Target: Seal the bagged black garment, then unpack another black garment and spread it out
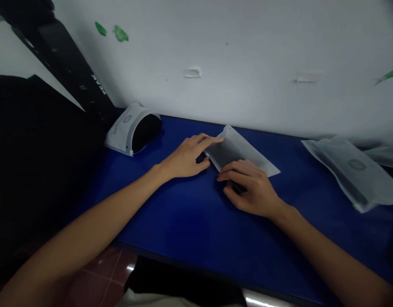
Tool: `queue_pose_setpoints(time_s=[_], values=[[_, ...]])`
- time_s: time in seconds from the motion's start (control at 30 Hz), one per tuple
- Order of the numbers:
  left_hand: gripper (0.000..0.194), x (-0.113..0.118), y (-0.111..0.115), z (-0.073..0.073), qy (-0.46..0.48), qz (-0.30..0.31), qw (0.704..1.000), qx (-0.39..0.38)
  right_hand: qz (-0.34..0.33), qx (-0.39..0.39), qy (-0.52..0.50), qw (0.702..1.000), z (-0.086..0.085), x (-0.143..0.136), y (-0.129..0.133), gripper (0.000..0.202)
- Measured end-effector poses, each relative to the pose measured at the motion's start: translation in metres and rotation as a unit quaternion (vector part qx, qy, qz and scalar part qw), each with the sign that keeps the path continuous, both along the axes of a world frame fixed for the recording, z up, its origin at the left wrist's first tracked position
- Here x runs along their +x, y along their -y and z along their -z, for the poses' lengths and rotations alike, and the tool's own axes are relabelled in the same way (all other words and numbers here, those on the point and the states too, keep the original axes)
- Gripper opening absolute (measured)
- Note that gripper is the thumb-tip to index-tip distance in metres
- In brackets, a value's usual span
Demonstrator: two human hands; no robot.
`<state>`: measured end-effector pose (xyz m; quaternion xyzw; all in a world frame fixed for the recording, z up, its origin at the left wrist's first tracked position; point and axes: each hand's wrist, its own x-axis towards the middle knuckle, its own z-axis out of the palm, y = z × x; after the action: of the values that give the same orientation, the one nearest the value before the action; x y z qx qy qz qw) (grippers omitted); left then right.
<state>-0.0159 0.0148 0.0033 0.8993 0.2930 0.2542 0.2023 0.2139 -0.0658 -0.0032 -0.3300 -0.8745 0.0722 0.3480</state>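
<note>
On a blue surface point(183, 221), the left hand point(186, 157) lies flat, fingers stretched onto a frosted white pouch point(237, 151) mid-surface near the wall. The right hand point(247, 187), fingers curled together, presses its near edge over something dark, mostly hidden. Bare blue lies in front of the hands. More pouches point(353, 170) sit right, cut off.

Near side of the blue table point(190, 221) is being left open. Left is being blocked by an open pouch point(132, 128), right by stacked bags point(350, 170), rear by the wall point(247, 64).
</note>
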Motion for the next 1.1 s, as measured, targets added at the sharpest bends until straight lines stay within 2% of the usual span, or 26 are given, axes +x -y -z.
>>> queue_pose_setpoints(time_s=[0.17,0.4,1.1], values=[[0.063,-0.0008,-0.0011,-0.0014,-0.019,0.011,1.000,-0.005,-0.002,-0.004,-0.003,1.000,0.0008,0.0011,-0.0005,0.026],[0.058,0.0065,0.0070,-0.0020,-0.032,-0.026,0.999,0.002,0.000,0.001,0.003,1.000,0.0002,0.0009,-0.0008,0.025],[0.057,0.0077,0.0075,-0.0007,-0.033,-0.022,0.999,0.000,-0.005,-0.008,0.011,1.000,0.0001,0.0019,-0.0003,0.024]])
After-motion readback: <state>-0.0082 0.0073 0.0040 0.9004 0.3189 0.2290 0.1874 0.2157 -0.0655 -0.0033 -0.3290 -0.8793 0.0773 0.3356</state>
